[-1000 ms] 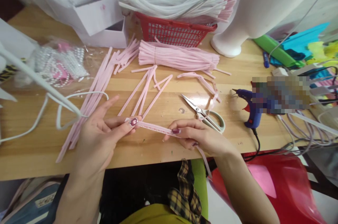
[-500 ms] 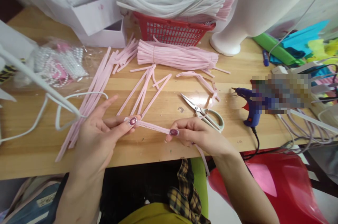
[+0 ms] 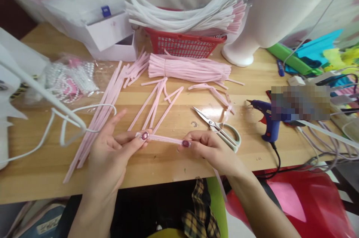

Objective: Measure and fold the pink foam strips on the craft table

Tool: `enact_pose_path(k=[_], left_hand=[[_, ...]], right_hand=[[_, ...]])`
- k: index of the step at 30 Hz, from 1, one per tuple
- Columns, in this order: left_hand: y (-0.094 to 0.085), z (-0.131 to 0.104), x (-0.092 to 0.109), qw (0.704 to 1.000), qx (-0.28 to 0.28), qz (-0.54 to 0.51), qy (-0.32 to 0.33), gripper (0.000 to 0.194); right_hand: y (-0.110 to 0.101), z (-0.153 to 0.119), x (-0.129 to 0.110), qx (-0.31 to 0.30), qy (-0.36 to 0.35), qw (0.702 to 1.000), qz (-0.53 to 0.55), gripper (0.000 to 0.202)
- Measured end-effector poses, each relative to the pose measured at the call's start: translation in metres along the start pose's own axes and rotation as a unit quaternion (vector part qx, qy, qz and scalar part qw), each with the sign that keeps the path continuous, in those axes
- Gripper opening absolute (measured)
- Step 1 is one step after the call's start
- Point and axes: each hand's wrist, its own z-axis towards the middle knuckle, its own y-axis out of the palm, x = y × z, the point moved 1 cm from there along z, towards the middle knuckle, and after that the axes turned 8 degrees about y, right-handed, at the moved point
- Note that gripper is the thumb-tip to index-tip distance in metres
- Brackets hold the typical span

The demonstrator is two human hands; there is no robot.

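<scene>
Near the table's front edge, my left hand (image 3: pixel 113 150) pinches one end of a pink strip (image 3: pixel 165 139) between thumb and index finger. My right hand (image 3: pixel 209 148) pinches the same strip farther right, so it is stretched between both hands. A thin pale ribbon (image 3: pixel 220 184) hangs below my right hand. Bent pink stems (image 3: pixel 154 105) lie just beyond my fingertips. Scissors (image 3: pixel 224 133), partly open, rest beyond my right hand. Long pink stems (image 3: pixel 101 114) lie beside my left hand.
A tied pink bundle (image 3: pixel 190 68) lies before a red basket (image 3: pixel 182 43) of white stems. A blue glue gun (image 3: pixel 270 118) sits right, bagged pearl beads (image 3: pixel 73 77) left. A white cable (image 3: pixel 81 108) crosses the left side. A white stand (image 3: pixel 238 55) rises behind.
The camera view has shifted, so the table items appear lower. The strip between my hands looks more level. Both hands keep their pinch on it.
</scene>
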Motion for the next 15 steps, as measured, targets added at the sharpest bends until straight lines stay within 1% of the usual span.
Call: enact_pose_path(k=[4, 6, 9, 11, 12, 13, 14, 15], left_hand=[[-0.003, 0.004, -0.004, 1.000, -0.017, 0.021, 0.004, 0.098], [-0.006, 0.005, -0.007, 0.999, -0.029, 0.039, 0.021, 0.095], [-0.009, 0.004, -0.009, 0.994, -0.025, 0.065, 0.086, 0.082], [-0.010, -0.001, -0.008, 0.982, -0.001, 0.112, 0.154, 0.063], [-0.010, -0.004, -0.006, 0.968, 0.006, 0.154, 0.196, 0.053], [-0.009, -0.007, -0.004, 0.948, 0.002, 0.203, 0.246, 0.045], [-0.007, -0.010, -0.001, 0.918, -0.017, 0.255, 0.302, 0.039], [-0.004, -0.013, 0.001, 0.881, -0.049, 0.305, 0.358, 0.036]], right_hand=[[0.000, 0.001, -0.002, -0.002, 0.000, 1.000, -0.022, 0.028], [-0.001, 0.000, -0.002, 0.006, -0.009, 1.000, -0.029, 0.029], [0.000, -0.004, -0.001, 0.045, -0.021, 0.998, -0.038, 0.031], [0.002, -0.006, -0.002, 0.068, -0.025, 0.996, -0.052, 0.031], [0.003, -0.007, -0.002, 0.077, -0.031, 0.994, -0.065, 0.030], [0.004, -0.008, -0.003, 0.086, -0.042, 0.992, -0.081, 0.029], [0.006, -0.009, -0.004, 0.093, -0.058, 0.989, -0.101, 0.029], [0.007, -0.010, -0.005, 0.100, -0.075, 0.985, -0.122, 0.028]])
